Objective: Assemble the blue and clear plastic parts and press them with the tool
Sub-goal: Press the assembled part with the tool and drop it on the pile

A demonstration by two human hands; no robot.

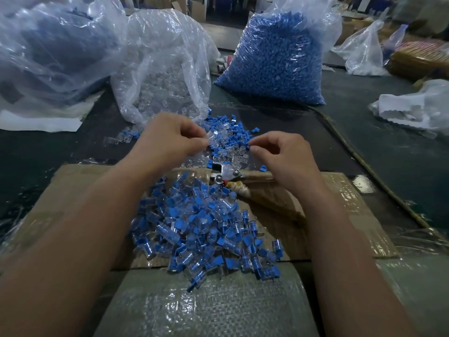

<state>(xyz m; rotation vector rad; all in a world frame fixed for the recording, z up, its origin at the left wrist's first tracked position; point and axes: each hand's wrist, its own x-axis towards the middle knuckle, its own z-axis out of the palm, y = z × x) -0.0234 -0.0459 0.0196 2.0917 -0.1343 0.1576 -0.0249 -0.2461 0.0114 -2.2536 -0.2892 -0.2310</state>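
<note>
Nearest, many assembled blue-and-clear plastic pieces (204, 229) are heaped on brown cardboard (352, 210); the metal pressing tool (226, 173) lies unheld just beyond. A clear plastic part (213, 137) is pinched by the left hand (170, 139); the curled right hand (284, 154) cannot be judged. Full bag of blue parts (274, 59) behind: much is judged left.

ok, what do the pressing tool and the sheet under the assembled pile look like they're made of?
Pressing tool: the head looks like bare steel, shiny grey with a round pivot. The handle is wrapped in pale bands, so its core is hidden. Sheet: brown cardboard, matte, with what looks like glossy clear tape on its right part, judging by the glare.
</note>
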